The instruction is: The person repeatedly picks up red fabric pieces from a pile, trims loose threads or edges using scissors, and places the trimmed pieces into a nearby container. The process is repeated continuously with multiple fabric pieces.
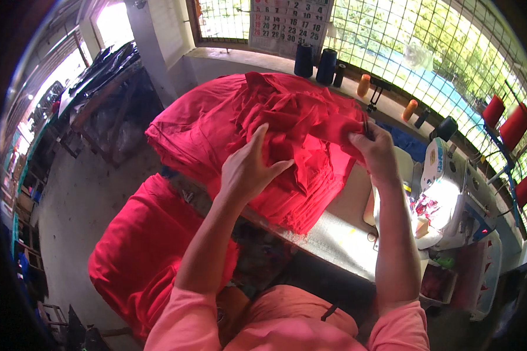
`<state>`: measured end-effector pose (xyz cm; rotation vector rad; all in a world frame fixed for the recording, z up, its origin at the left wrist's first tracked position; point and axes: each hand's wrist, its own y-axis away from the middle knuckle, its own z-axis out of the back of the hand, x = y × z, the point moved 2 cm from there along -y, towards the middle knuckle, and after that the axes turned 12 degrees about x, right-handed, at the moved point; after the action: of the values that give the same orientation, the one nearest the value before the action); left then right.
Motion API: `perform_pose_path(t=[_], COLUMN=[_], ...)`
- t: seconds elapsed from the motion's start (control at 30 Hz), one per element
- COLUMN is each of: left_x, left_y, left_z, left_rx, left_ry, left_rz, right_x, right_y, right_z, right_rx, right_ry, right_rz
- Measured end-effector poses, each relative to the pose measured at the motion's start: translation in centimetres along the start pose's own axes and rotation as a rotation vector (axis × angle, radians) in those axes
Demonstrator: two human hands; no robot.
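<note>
A big heap of red cloth [199, 111] covers the table in front of me, with loose, crumpled red pieces [269, 111] on top. My left hand [245, 172] is over the near side of the heap, thumb and fingers spread, with nothing seen in its grasp. At the heap's right side, my right hand [376, 151] pinches a small red cloth piece [335, 130] between thumb and fingers. A thin dark thing shows beside its fingertips, too small to name. Below the hands, layered cloth edges hang toward the table's front.
A sewing machine [442, 169] stands on the right of the pale tabletop [348, 243]. Another bundle of red cloth [149, 251] is at my lower left. Thread cones [326, 65] line the window sill; red cones [514, 126] sit on a rack. A clear plastic bin [487, 275] is at right.
</note>
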<state>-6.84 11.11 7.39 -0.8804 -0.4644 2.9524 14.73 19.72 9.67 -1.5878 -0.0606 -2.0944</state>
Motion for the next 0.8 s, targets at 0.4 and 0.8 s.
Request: perform_pose_path(t=[0.4, 0.8], left_x=[0.3, -2.6], left_y=[-11.8, -14.1], left_z=[11.5, 13.1], left_rx=[-0.193, -0.183], left_ry=[0.360, 0.828], left_rz=[-0.302, -0.487], right_x=[8.9, -0.7], right_y=[6.6, 15.0], right_z=[4.5, -1.6], right_rx=[-0.204, -0.155], right_ry=[-0.415, 0.244], right_rz=[0.079, -0.292])
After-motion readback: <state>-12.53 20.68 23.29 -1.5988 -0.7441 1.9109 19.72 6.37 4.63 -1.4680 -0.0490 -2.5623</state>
